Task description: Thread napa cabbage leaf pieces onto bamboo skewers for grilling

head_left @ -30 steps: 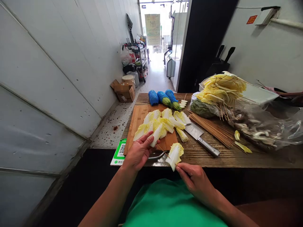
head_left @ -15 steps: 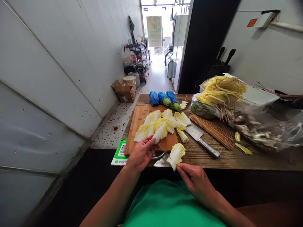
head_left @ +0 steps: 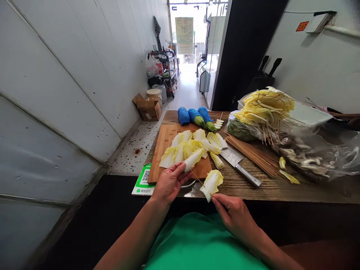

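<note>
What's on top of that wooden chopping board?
Overlapping yellow-white cabbage leaves lie on the chopping board. The left hand holds another leaf over its near part. Whatever is under the leaves is covered; I can't see it.

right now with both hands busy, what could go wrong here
The skewer in the pierced leaf at the right hand points toward the left hand, so it might prick that hand. The knife lies bare on the table, its handle toward the near edge; a passing arm could knock it.
</note>
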A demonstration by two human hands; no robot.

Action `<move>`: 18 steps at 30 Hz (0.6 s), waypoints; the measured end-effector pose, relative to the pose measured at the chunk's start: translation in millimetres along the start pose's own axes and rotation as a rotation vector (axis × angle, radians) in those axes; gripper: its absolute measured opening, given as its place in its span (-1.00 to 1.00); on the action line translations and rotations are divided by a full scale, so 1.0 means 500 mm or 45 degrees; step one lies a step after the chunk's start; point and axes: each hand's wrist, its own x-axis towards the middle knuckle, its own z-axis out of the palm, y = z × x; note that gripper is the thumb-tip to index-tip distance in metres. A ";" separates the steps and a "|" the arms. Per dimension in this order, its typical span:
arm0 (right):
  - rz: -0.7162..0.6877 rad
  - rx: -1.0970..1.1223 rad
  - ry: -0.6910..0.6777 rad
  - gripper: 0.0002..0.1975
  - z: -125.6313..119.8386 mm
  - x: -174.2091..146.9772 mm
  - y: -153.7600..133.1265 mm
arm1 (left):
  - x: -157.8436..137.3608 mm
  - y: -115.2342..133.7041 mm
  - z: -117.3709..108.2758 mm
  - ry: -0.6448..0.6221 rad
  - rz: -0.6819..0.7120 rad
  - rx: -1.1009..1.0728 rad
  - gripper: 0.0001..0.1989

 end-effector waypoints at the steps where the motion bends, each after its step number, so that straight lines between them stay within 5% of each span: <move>1: 0.003 -0.001 -0.002 -0.70 0.000 -0.001 0.000 | 0.000 0.000 0.000 -0.003 -0.001 0.000 -0.92; 18: 0.014 0.028 0.008 -0.69 -0.004 -0.017 -0.011 | -0.015 -0.012 0.008 -0.021 -0.031 0.059 -0.93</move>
